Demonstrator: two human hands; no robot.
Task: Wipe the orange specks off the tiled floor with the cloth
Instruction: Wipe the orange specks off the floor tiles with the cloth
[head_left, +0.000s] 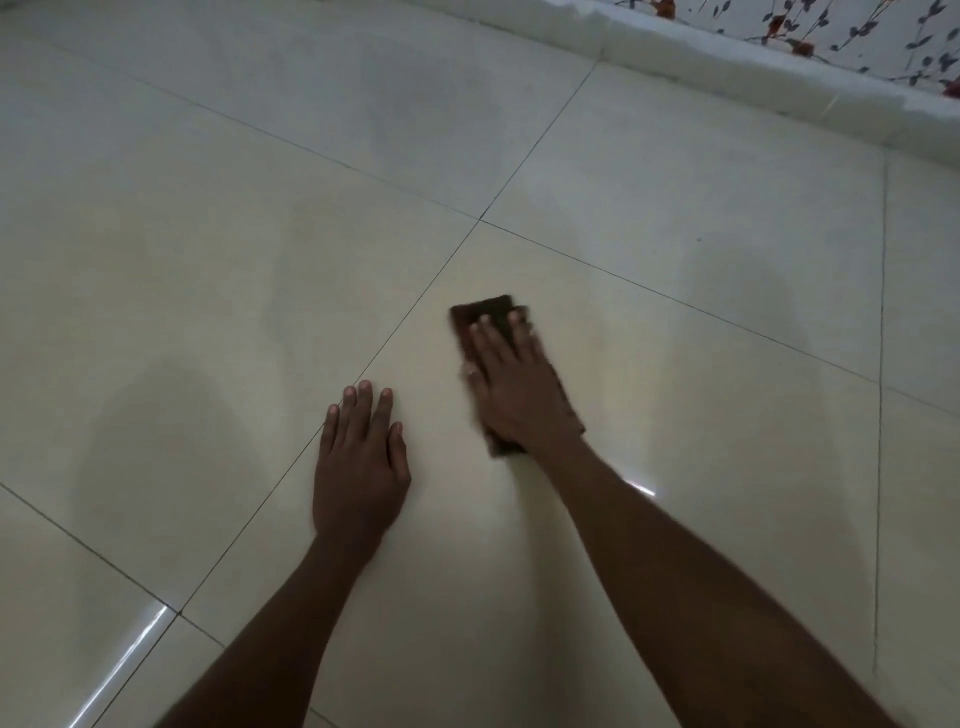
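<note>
At the far left the tiled floor (182, 270) is pale, glossy cream, crossed by thin dark grout lines, with a bright streak of reflected light near the bottom edge. The light is dim and soft grey patches of shadow or reflection lie over the tiles, so small marks are hard to read; no orange specks can be made out anywhere on the visible tiles.

Moving right, the left hand (361, 457) lies palm down on the floor, fingers straight and close together, its fingertips reaching a diagonal grout line. Its grip is fully open and has hold of nothing. The forearm runs down and is cut off by the bottom edge.

Just beside it to the right, apart from it, the right hand (511, 384) presses flat on the cloth (485, 312), fingers extended rather than curled round it. The cloth is dark brown, folded into a long strip, and lies on the same tile. Most of it is hidden under the palm; only the far end beyond the fingertips and a corner by the wrist show. Its edges look smeared by motion blur.

At the upper right a pale skirting (779, 67) meets the floor, and above it a wall with a leaf pattern (831, 31) is cut off by the corner.
</note>
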